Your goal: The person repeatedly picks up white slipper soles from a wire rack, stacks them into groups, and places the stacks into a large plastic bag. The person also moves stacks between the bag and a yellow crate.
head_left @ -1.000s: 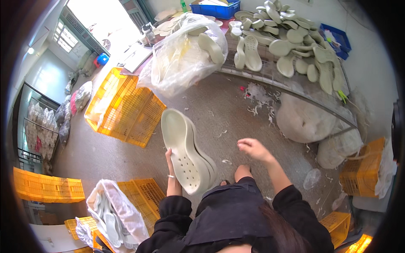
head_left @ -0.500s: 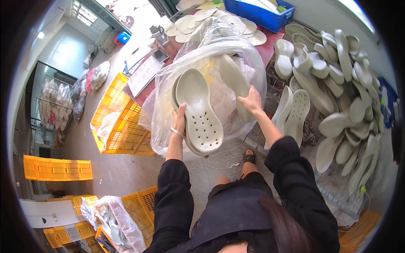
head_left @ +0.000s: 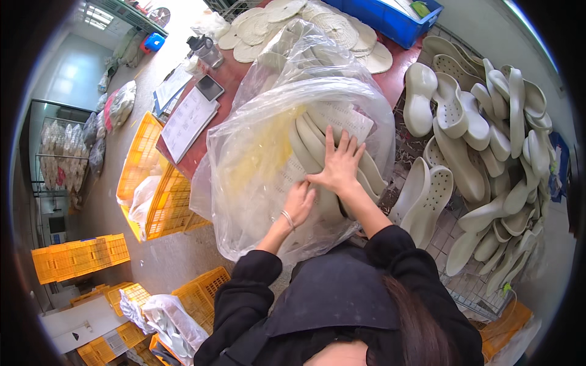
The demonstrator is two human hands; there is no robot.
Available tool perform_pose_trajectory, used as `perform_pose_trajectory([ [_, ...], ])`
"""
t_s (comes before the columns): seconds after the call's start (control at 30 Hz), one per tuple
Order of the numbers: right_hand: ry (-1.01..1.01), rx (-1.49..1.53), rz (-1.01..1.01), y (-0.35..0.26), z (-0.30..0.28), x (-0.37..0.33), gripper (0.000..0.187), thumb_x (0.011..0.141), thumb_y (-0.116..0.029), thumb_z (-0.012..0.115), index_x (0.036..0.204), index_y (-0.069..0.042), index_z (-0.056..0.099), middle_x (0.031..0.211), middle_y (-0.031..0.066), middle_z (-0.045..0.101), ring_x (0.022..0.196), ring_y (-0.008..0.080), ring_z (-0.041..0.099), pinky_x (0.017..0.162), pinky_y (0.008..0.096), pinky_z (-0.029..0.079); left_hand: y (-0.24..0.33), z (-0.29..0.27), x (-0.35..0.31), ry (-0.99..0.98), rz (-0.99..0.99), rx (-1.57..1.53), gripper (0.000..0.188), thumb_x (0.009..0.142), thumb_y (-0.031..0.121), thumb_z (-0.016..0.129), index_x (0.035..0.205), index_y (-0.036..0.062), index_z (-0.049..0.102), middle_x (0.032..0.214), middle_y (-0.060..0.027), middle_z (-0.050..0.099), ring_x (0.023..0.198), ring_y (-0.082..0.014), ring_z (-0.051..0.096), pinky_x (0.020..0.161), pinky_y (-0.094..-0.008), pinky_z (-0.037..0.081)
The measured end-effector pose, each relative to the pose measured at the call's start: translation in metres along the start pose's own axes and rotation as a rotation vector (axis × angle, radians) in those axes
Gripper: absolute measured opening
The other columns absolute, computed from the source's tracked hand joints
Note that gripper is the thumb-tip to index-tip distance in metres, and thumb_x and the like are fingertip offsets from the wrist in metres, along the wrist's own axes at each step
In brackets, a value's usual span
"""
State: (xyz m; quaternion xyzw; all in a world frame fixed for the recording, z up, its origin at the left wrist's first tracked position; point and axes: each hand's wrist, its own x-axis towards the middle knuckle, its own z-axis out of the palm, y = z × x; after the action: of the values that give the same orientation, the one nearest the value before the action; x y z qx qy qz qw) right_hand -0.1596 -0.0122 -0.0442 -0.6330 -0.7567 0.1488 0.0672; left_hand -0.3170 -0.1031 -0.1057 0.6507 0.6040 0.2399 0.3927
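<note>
Several pale grey shoe soles (head_left: 308,146) stand side by side inside a large clear plastic bag (head_left: 244,201). My right hand (head_left: 339,163) lies over them with its fingers spread, pressing on their top side. Close to it, at the lower left edge of the soles, is my left hand (head_left: 299,204); its fingers are loosely bent, the thumb stands apart, and I see nothing held in it. A yellowish patch and printed sheets show through the plastic.
Loose soles (head_left: 464,158) are heaped on a wire rack to the right. On the red table (head_left: 235,73) are round off-white pads (head_left: 256,33), a bottle (head_left: 206,52), a phone (head_left: 210,88) and papers (head_left: 189,122). A blue bin (head_left: 390,21) stands behind; yellow crates (head_left: 171,201) are left.
The soles I held up in both hands are now down in the bag. My right hand has opened flat over them, and my left has let go. My body has leaned closer to the table.
</note>
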Motion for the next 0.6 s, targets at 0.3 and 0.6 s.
perform_pose_trajectory([
  [0.3, 0.002, 0.163, -0.076, -0.005, -0.009, 0.030, 0.131, 0.046, -0.047, 0.084, 0.150, -0.006, 0.016, 0.117, 0.0234, 0.044, 0.111, 0.0385, 0.042, 0.094, 0.0507, 0.031, -0.001, -0.157, 0.138, 0.549, -0.273, 0.569, 0.060, 0.075, -0.001, 0.058, 0.132, 0.0151, 0.051, 0.115, -0.0166, 0.059, 0.086, -0.0367, 0.064, 0.074, -0.0454, 0.052],
  [0.6, -0.580, 0.015, -0.120, -0.110, 0.002, 0.237, 0.079, 0.070, -0.042, 0.072, 0.134, -0.003, 0.047, 0.123, 0.0230, 0.054, 0.119, 0.0297, 0.051, 0.103, 0.0409, 0.036, 0.102, -0.197, 0.074, 0.182, 0.253, 0.571, 0.035, 0.080, 0.004, 0.056, 0.113, 0.0006, 0.063, 0.107, -0.0193, 0.064, 0.097, -0.0331, 0.062, 0.087, -0.0394, 0.046],
])
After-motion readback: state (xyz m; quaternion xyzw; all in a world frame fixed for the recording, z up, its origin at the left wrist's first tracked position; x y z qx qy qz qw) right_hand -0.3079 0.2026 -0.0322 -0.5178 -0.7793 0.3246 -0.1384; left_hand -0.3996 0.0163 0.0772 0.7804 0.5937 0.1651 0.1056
